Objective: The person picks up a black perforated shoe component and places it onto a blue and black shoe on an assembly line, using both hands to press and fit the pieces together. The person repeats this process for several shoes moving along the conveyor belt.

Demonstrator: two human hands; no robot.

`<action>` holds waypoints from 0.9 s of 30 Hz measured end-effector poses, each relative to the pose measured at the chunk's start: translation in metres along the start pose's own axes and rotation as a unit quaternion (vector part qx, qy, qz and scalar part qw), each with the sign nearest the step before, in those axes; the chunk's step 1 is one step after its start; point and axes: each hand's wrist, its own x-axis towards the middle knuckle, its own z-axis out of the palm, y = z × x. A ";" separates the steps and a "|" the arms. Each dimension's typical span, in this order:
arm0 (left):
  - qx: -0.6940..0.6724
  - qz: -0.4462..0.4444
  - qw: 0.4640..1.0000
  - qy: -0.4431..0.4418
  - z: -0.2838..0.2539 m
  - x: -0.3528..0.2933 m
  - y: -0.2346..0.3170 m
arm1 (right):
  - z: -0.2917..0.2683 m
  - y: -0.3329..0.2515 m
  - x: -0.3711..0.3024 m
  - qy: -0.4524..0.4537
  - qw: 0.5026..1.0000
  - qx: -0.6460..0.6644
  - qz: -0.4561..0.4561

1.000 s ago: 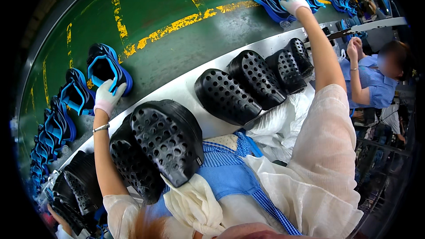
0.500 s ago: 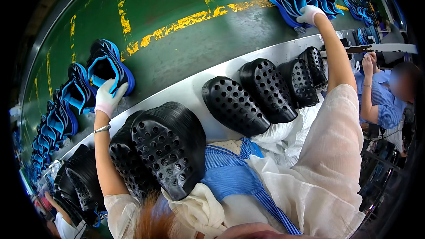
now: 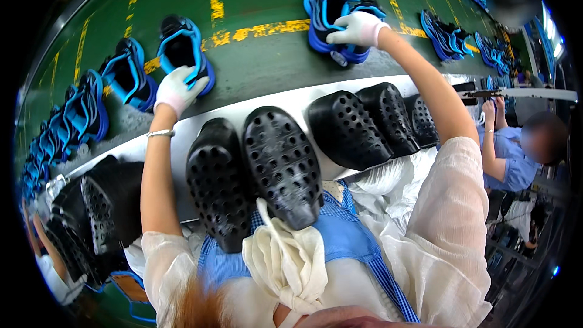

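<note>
My left hand (image 3: 179, 92), in a white glove, grips the heel edge of a black and blue sneaker (image 3: 180, 45), thumb against its side. The sneaker rests on the green belt (image 3: 255, 42), toe pointing away from me. Farther right, my gloved right hand (image 3: 361, 29) is closed on the heel part of a second sneaker (image 3: 328, 9). Another sneaker (image 3: 369, 7) stands close against it, partly covered by the hand. Which of these two the fingers hold is partly hidden. Just left of my left hand is a separate sneaker (image 3: 129, 76).
More sneakers (image 3: 61, 118) line the belt at left, with another group (image 3: 446, 35) at right. Black perforated shoe-shaped pieces (image 3: 280, 158) stand along the metal edge (image 3: 291, 98) before me. A co-worker (image 3: 507, 146) in blue sits at right.
My right hand has drawn sneakers leftward, away from the right-hand group. My left hand's sneaker now stands slightly apart from its neighbour. The view has shifted, and the black pieces appear rearranged.
</note>
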 end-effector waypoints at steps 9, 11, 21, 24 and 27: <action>-0.006 -0.037 0.999 0.015 0.001 -0.004 -0.002 | 0.023 -0.100 -0.006 -0.025 0.988 -0.089 -0.123; -0.011 -0.053 0.999 0.009 -0.001 -0.004 -0.001 | 0.027 -0.097 -0.011 -0.027 0.988 -0.085 -0.127; 0.011 -0.078 0.994 0.081 -0.013 -0.008 -0.023 | -0.003 -0.036 -0.129 0.235 0.961 -0.001 -0.147; 0.091 -0.129 0.985 0.062 -0.034 -0.007 -0.017 | -0.017 -0.012 -0.202 0.289 0.956 -0.007 -0.051; 0.280 -0.148 0.946 0.072 -0.041 -0.002 0.029 | -0.001 0.006 -0.249 0.313 0.946 0.029 0.080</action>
